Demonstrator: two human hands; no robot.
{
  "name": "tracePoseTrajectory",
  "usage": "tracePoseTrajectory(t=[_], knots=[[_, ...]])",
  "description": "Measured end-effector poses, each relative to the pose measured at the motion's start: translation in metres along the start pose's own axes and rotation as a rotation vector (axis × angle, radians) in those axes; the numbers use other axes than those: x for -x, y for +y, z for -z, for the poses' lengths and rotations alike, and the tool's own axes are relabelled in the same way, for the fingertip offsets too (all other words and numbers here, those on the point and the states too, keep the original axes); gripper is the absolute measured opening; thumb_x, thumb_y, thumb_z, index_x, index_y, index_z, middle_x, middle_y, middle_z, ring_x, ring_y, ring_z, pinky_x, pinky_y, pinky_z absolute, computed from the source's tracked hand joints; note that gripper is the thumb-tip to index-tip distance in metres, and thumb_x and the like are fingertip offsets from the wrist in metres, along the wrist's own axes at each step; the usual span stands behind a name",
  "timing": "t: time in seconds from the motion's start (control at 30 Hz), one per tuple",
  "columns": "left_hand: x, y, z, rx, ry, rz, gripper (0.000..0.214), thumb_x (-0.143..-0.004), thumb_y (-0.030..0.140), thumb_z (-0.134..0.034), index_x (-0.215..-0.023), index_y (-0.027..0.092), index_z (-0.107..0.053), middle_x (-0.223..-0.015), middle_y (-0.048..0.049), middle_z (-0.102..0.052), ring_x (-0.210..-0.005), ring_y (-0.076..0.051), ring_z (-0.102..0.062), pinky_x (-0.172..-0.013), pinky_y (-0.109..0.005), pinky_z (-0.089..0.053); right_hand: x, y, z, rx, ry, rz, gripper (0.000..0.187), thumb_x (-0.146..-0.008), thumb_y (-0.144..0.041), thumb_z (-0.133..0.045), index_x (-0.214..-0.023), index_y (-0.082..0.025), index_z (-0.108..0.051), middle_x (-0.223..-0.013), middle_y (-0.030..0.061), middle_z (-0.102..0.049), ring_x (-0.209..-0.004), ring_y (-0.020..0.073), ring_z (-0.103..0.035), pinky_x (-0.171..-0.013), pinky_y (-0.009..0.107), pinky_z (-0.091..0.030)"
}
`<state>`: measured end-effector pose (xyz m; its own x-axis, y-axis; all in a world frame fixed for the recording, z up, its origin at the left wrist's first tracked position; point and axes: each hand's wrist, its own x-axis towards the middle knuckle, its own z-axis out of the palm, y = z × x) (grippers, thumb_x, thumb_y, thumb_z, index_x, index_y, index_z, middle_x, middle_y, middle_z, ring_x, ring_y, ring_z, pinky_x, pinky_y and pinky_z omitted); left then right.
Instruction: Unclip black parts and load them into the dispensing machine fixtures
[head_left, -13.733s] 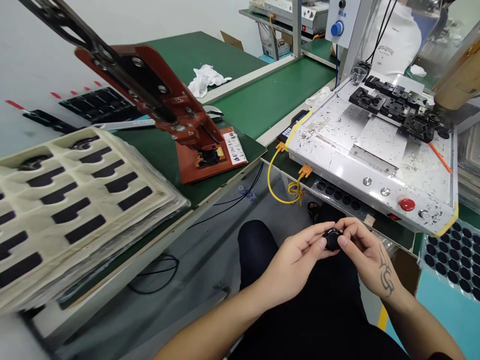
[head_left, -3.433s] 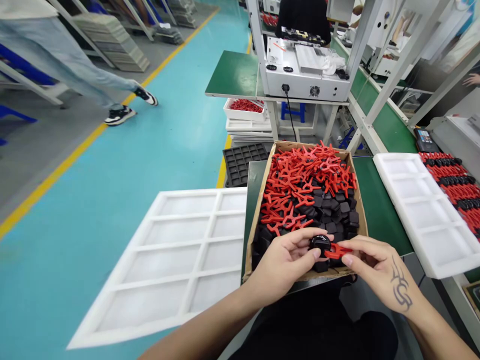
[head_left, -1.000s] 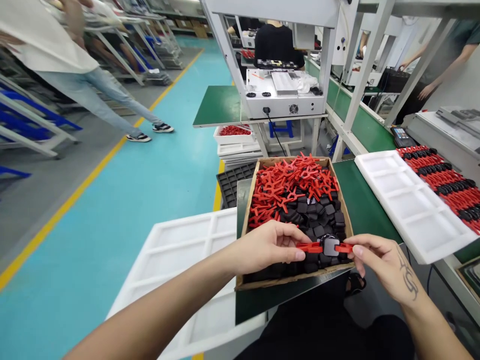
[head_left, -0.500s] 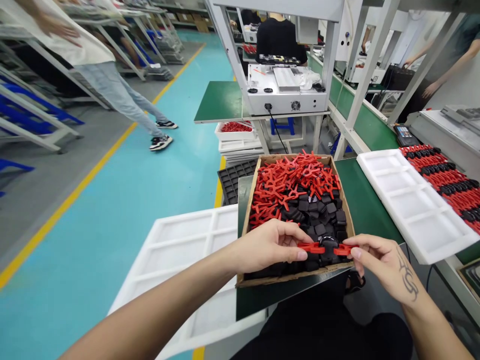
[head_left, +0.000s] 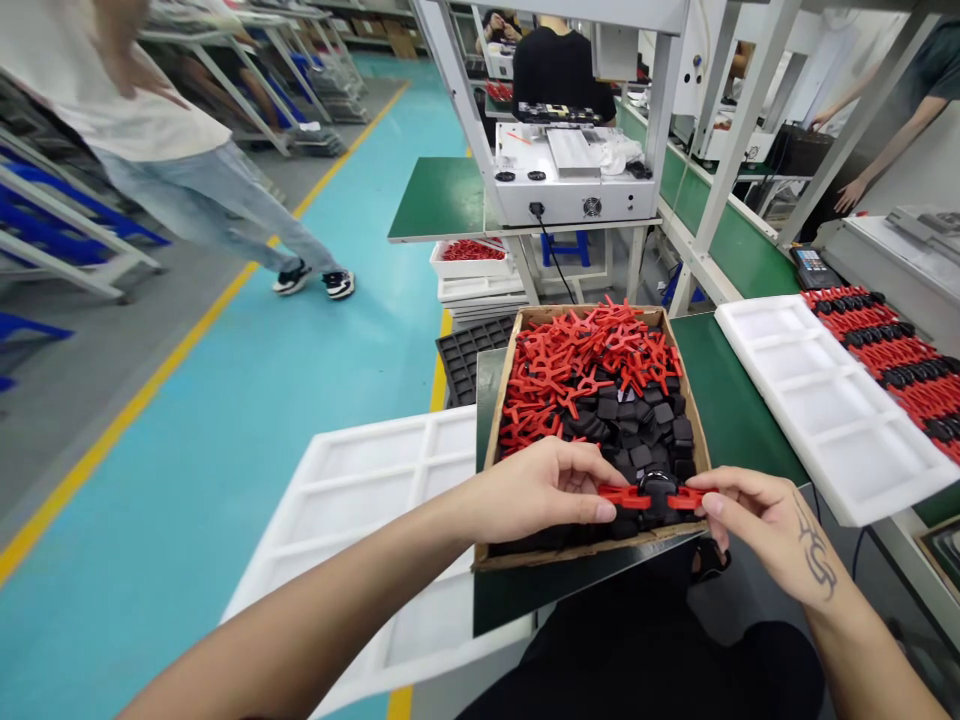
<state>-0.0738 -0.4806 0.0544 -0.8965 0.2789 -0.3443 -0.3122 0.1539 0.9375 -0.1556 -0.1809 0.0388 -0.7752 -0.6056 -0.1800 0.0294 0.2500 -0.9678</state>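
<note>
Both hands hold one small assembly level over the near end of a cardboard box (head_left: 495, 440). It has a black middle piece (head_left: 659, 497) with a red forked plastic piece on each side. My left hand (head_left: 555, 485) pinches the left red piece (head_left: 628, 496) between thumb and fingers. The right red piece (head_left: 684, 499) is pinched by my right hand (head_left: 750, 510). Under and beyond them, the box holds loose black blocks (head_left: 641, 425) and a heap of red forked pieces (head_left: 559, 365) at its far and left side.
White divided trays lie at left (head_left: 367, 480) and right (head_left: 817, 380). Rows of red-and-black assemblies (head_left: 892, 350) lie far right. A white machine (head_left: 574, 195) stands ahead on a green-topped bench (head_left: 442, 200). A person (head_left: 195, 160) walks in the aisle at left.
My hands and the held assembly stay almost still. The walking person's legs have changed stride, and the upper body stands a little differently at the left.
</note>
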Motion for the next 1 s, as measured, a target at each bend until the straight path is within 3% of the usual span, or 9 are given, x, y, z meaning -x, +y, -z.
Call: tracePoseTrajectory(t=[0.3, 0.4, 0.6, 0.73, 0.9, 1.0], knots=[[-0.001, 0.012, -0.003, -0.030, -0.018, -0.013, 0.036, -0.084, 0.047, -0.084, -0.108, 0.020, -0.079, -0.093, -0.0015, -0.066, -0.080, -0.017, -0.059, -0.072, -0.029, -0.048, 0.006, 0.003, 0.007, 0.037, -0.047, -0.009, 0.037, -0.096, -0.051, -0.078, -0.116, -0.020, -0.083, -0.069, 0.0014, -0.072, -0.059, 0.0163, -0.064, -0.060, 0.030, -0.054], [-0.003, 0.024, -0.006, -0.175, -0.004, -0.070, 0.034, -0.088, 0.046, -0.080, -0.110, 0.021, -0.077, -0.098, -0.0029, -0.068, -0.082, -0.018, -0.061, -0.074, -0.028, -0.049, 0.012, 0.002, 0.014, 0.119, -0.056, 0.040, 0.034, -0.095, -0.044, -0.079, -0.120, -0.022, -0.082, -0.074, 0.0017, -0.072, -0.063, 0.0165, -0.064, -0.060, 0.029, -0.052], [-0.022, 0.043, -0.019, -0.447, -0.041, -0.251, 0.025, -0.095, 0.039, -0.070, -0.115, 0.026, -0.077, -0.104, -0.0032, -0.071, -0.083, -0.018, -0.065, -0.077, -0.027, -0.055, 0.032, -0.014, 0.026, 0.321, -0.008, 0.168, 0.019, -0.087, -0.024, -0.078, -0.105, -0.023, -0.082, -0.082, 0.0012, -0.072, -0.072, 0.0177, -0.067, -0.070, 0.030, -0.054], [-0.048, 0.051, -0.030, -0.476, -0.065, -0.319, 0.029, -0.096, 0.038, -0.068, -0.121, 0.028, -0.075, -0.103, -0.0033, -0.073, -0.083, -0.020, -0.068, -0.075, -0.027, -0.057, 0.046, -0.019, 0.035, 0.339, 0.117, 0.153, 0.016, -0.084, -0.020, -0.076, -0.099, -0.023, -0.079, -0.080, -0.0006, -0.068, -0.070, 0.0165, -0.064, -0.067, 0.028, -0.052], [-0.068, 0.059, -0.052, -0.510, 0.049, -0.336, 0.062, -0.091, 0.042, -0.073, -0.150, 0.031, -0.059, -0.109, -0.0037, -0.077, -0.096, -0.025, -0.074, -0.090, -0.035, -0.064, 0.061, -0.006, 0.059, 0.336, 0.315, 0.196, 0.014, -0.084, -0.020, -0.074, -0.098, -0.022, -0.076, -0.074, -0.0031, -0.062, -0.065, 0.0148, -0.059, -0.065, 0.027, -0.049], [-0.067, 0.049, -0.063, -0.658, 0.085, -0.420, 0.054, -0.091, 0.038, -0.073, -0.144, 0.036, -0.065, -0.125, -0.0045, -0.077, -0.110, -0.027, -0.077, -0.100, -0.036, -0.064, 0.063, 0.012, 0.087, 0.419, 0.474, 0.161, 0.014, -0.089, -0.026, -0.071, -0.101, -0.021, -0.076, -0.074, -0.0023, -0.063, -0.066, 0.0155, -0.059, -0.065, 0.027, -0.049]])
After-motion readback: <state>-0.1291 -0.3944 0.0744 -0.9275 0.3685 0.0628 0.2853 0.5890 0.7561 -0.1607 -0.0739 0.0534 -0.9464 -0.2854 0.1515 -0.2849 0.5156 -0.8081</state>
